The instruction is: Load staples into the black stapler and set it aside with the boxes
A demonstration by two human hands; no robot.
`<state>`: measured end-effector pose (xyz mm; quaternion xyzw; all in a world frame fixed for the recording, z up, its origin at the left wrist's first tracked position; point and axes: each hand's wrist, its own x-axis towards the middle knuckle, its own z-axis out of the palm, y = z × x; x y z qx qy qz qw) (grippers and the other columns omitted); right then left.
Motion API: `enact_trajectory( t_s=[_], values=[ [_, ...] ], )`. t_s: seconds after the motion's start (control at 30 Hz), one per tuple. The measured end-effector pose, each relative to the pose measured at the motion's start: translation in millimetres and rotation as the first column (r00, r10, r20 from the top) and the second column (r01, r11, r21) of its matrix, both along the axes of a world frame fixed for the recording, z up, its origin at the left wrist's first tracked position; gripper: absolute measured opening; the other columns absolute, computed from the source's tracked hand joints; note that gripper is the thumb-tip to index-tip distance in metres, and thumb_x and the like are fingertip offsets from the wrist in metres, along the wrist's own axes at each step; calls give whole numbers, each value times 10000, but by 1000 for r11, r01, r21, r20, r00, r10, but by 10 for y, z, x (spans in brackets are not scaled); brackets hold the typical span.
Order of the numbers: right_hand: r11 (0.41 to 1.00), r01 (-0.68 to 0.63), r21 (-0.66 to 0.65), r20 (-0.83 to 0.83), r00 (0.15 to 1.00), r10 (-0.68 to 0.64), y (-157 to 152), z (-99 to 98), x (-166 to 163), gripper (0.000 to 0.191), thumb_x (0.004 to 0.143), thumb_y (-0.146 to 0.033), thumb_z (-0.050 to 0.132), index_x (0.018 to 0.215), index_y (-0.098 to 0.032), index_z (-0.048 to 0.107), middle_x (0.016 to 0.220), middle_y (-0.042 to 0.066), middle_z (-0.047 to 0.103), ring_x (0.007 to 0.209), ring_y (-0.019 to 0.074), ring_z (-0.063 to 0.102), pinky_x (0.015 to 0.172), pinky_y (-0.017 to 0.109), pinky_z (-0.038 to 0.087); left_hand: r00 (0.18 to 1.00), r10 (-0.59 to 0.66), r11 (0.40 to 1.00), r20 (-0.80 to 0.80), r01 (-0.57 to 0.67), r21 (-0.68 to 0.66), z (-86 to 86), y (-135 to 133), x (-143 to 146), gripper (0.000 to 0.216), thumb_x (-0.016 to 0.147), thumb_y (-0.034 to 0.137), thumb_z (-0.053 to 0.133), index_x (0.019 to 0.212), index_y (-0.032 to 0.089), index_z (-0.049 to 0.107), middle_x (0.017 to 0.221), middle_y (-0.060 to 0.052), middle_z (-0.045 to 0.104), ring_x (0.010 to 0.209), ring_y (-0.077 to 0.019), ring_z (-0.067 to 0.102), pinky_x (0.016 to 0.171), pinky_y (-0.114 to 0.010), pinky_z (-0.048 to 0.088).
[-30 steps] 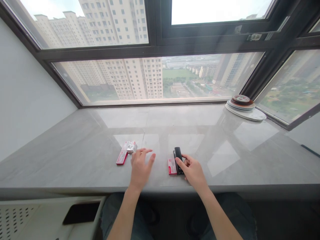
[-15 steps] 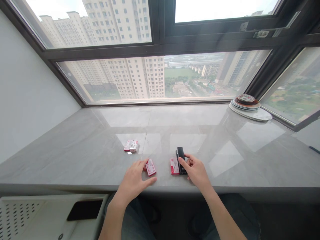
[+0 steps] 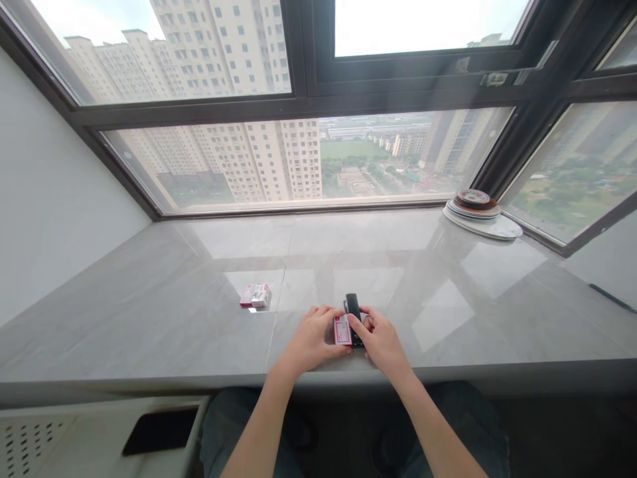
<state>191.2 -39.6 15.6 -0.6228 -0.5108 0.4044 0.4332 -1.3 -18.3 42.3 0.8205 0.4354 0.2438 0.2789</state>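
Note:
A small red-and-white box [image 3: 342, 330] is gripped at its edges by my left hand [image 3: 313, 340], fingers at the far side and thumb at the near side. It sits against the left side of a black stapler [image 3: 352, 305] on the counter, over the spot where another red-and-white box lay; that lower box is hidden. My right hand [image 3: 382, 338] is closed around the stapler from the right, its thumb reaching over the top toward the box. Farther left, two more small red-and-white boxes [image 3: 255, 295] lie side by side, apart from both hands.
The grey stone counter [image 3: 149, 318] runs up to the window. At the back right corner stands a stack of plates [image 3: 482, 216]. Below the counter at left, a black phone-like slab [image 3: 160, 430] lies on a white surface [image 3: 74, 445].
My left hand has carried its box rightward against the stapler, over the other box there. My right hand stays on the stapler. The view has shifted slightly.

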Motion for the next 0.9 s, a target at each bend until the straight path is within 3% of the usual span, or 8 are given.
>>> enact_trajectory(
  t_s=[0.1, 0.17, 0.27, 0.37, 0.47, 0.57, 0.73, 0.9],
  values=[
    [1000, 0, 8, 0, 1000, 0, -15, 7, -4, 624, 862, -685, 612, 1251, -198, 642, 619, -65, 435, 485, 137, 491, 367, 238, 447, 999, -9, 1000, 30, 10, -15, 69, -8, -79, 709, 754, 452, 857, 1383, 370, 543, 1316, -12, 599, 1206, -277, 543, 1030, -418, 480],
    [1000, 10, 10, -10, 1000, -10, -26, 15, -9, 625, 866, -683, 607, 1274, -210, 630, 615, -68, 418, 492, 140, 482, 370, 236, 450, 996, 47, 999, 82, -47, -5, 160, 50, -271, 629, 882, 488, 726, 1451, 370, 487, 1400, -23, 552, 1223, -258, 541, 996, -385, 501],
    [1000, 25, 10, -15, 1000, -24, -36, 27, -18, 613, 873, -676, 599, 1286, -224, 624, 612, -69, 404, 499, 138, 462, 377, 231, 451, 941, 310, 937, 134, -327, 124, 267, 303, -793, 406, 1036, 367, 403, 1413, 317, 545, 1403, -43, 560, 1223, -246, 545, 1005, -387, 489],
    [1000, 31, 1, -7, 999, -31, -32, 38, -26, 613, 868, -672, 600, 1288, -226, 628, 611, -61, 408, 532, 146, 455, 381, 222, 445, 844, 536, 816, 7, -521, 252, 221, 631, -1419, 511, 927, 197, 391, 1398, 279, 572, 1409, -32, 583, 1325, -286, 465, 1154, -478, 362],
    [999, 36, -12, -12, 999, -36, -22, 46, -34, 697, 860, -677, 607, 1381, -215, 573, 622, -60, 400, 559, 155, 448, 376, 224, 450, 832, 506, 862, -230, -476, 176, 39, 756, -1884, 612, 805, 199, 512, 1413, 250, 566, 1525, -32, 508, 1433, -334, 361, 1192, -504, 307],
    [999, 47, -15, -19, 999, -48, -14, 42, -44, 796, 855, -675, 624, 1481, -205, 483, 639, -61, 384, 570, 156, 439, 368, 226, 456, 845, 440, 897, -304, -432, 98, -126, 558, -2080, 641, 818, 298, 566, 1455, 252, 513, 1529, -56, 502, 1435, -346, 377, 1172, -492, 340],
    [999, 38, -11, 8, 999, -38, -4, 12, -59, 744, 872, -671, 609, 1463, -233, 502, 649, -62, 382, 548, 143, 424, 361, 218, 456, 873, 418, 903, -252, -429, 13, -44, -20, -1808, 534, 814, 472, 694, 1301, 274, 600, 1288, -65, 652, 1195, -338, 595, 1022, -466, 484],
    [1000, 19, -15, 23, 1000, -19, 14, -5, -54, 644, 869, -694, 596, 1296, -213, 618, 636, -62, 379, 532, 141, 463, 363, 219, 458, 978, 207, 978, -39, -208, -13, 265, -209, -852, 454, 833, 349, 722, 1269, 315, 603, 1254, -21, 656, 1178, -268, 613, 1010, -388, 503]
  ],
)
